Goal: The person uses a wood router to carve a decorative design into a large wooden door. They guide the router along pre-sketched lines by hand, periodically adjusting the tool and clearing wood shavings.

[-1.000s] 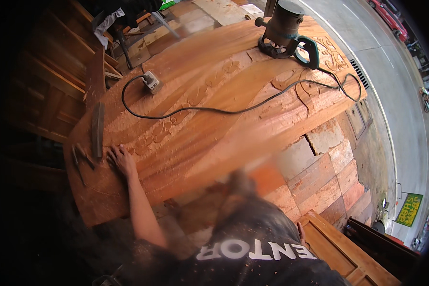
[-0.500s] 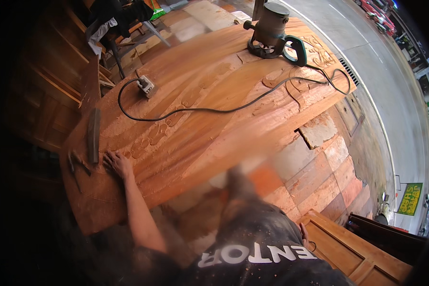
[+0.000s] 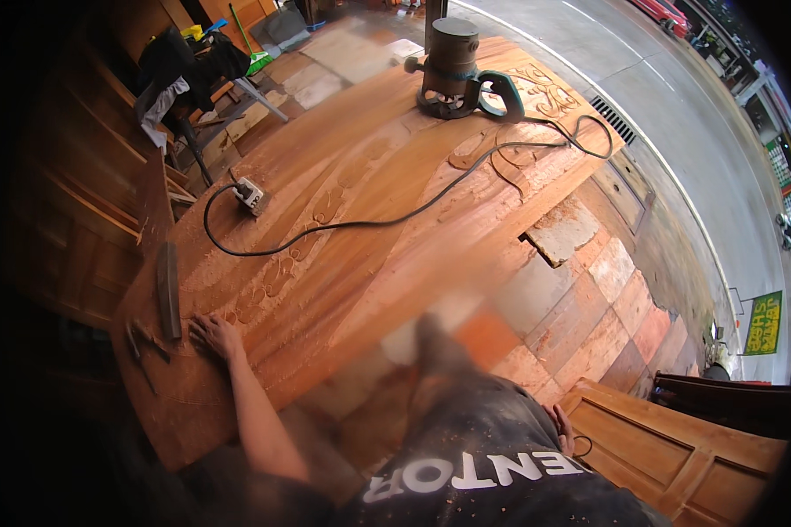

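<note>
My left hand lies on the near left end of a large carved wooden panel, fingers spread, holding nothing. Just beside the fingertips is a long dark grey bar. Thin dark hand tools lie left of it. My right hand shows only partly past the edge of my dark shirt, close to a thin dark loop; its grip is hidden. A corded router stands upright at the panel's far end. Its black cord curves across the carving to a pale plug block.
A paneled wooden door is at my lower right. Stone and brick tiles cover the ground between the panel and the grey road. More wooden doors stand at left. A green broom is at the back.
My view has shifted, so the router, cord and far end of the panel now appear lower and farther left. My left hand keeps its place on the panel.
</note>
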Demonstrator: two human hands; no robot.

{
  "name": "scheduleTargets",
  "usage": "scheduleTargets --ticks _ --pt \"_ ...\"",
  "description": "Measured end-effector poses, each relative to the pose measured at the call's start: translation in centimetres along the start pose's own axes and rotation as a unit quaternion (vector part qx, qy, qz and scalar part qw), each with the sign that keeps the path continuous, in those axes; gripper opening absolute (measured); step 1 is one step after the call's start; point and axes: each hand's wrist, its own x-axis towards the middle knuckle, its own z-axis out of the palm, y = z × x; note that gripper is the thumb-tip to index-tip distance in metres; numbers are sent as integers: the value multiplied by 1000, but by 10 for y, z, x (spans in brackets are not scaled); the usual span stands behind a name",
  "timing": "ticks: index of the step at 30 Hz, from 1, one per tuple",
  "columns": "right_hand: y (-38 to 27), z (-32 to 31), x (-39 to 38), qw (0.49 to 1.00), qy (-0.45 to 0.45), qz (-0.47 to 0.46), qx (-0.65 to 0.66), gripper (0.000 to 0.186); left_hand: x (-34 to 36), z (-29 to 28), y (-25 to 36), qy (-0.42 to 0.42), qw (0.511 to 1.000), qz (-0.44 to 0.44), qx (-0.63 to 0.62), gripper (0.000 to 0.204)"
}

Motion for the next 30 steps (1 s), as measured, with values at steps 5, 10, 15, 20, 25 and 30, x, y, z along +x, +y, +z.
scheduleTargets --ticks 5,10,15,20,25,30 --pt "-5 6 -3 999 -16 1 -31 82 6 1 -14 24 1000 -18 -2 63" --pt "-3 5 -11 1000 -6 -10 -27 82 9 7 -9 23 1000 -6 -10 64" --pt "-6 9 -15 1000 7 -18 -25 82 7 10 -10 24 999 21 -32 65" --pt "-6 7 -20 999 6 -23 -34 82 9 13 -9 -8 1000 11 7 66" --pt "-2 6 -24 999 7 -22 -30 83 12 7 -10 15 1000 -20 -12 68" --pt "-3 3 -28 999 5 -23 -24 84 0 -6 3 -1 999 -27 -20 66"
